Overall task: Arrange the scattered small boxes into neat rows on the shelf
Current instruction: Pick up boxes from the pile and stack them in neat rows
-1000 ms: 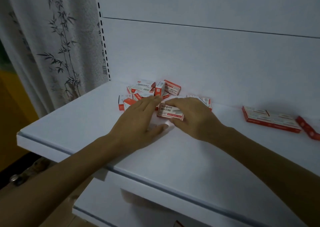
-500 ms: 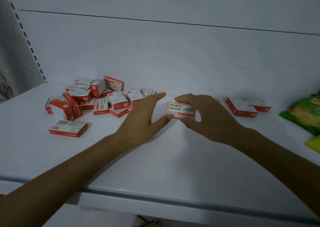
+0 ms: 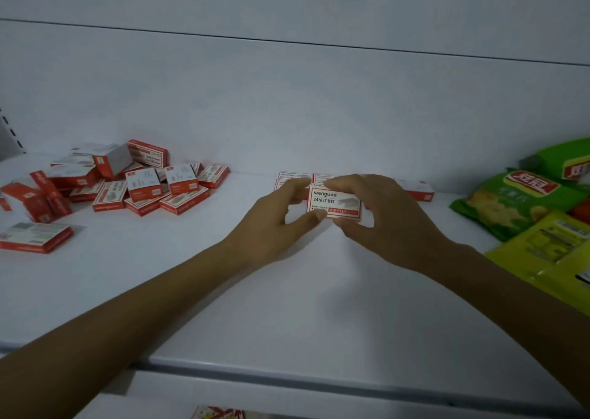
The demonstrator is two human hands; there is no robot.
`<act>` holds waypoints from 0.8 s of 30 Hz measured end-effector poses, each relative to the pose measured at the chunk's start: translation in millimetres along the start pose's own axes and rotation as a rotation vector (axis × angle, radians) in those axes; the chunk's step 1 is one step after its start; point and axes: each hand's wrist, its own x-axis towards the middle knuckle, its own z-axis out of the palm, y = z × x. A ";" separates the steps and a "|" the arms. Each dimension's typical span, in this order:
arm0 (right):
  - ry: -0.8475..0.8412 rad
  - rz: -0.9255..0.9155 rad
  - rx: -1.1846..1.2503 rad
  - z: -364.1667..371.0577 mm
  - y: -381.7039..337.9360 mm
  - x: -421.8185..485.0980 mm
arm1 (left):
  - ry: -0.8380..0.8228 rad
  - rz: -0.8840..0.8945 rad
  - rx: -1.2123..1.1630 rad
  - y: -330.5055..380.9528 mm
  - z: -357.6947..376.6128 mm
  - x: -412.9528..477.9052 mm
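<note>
A small red-and-white staple box [image 3: 333,202] is held between both hands at the middle of the white shelf [image 3: 223,307]. My left hand [image 3: 274,223] pinches its left end with thumb and fingers. My right hand [image 3: 383,223] curls round its right end. Just behind it, a row of like boxes [image 3: 295,176] lies flat near the back wall, with another box [image 3: 416,190] to the right of my hands. A loose heap of several boxes [image 3: 127,184] lies at the left, and one single box [image 3: 33,236] sits in front of it.
Green snack bags [image 3: 517,201] and a yellow bag [image 3: 555,249] lie at the right end of the shelf. The white back panel [image 3: 287,99] rises behind. The shelf's front edge [image 3: 287,374] runs below my forearms, with a lower shelf under it.
Both hands have carried the held box to the right, away from the heap, up to the row at the back. The view has turned right, bringing the snack bags in.
</note>
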 end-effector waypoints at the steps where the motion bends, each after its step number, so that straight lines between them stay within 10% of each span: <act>1: 0.017 -0.010 0.002 -1.9 2.2 -1.0 | -0.004 -0.015 -0.038 2.5 3.1 2.0; 14: 0.075 0.010 -0.099 -17.4 13.4 0.2 | -0.053 -0.269 -0.610 16.6 5.8 21.0; 24: -0.271 0.126 -0.238 5.2 18.8 11.2 | 0.030 -0.011 0.396 -32.7 5.3 32.2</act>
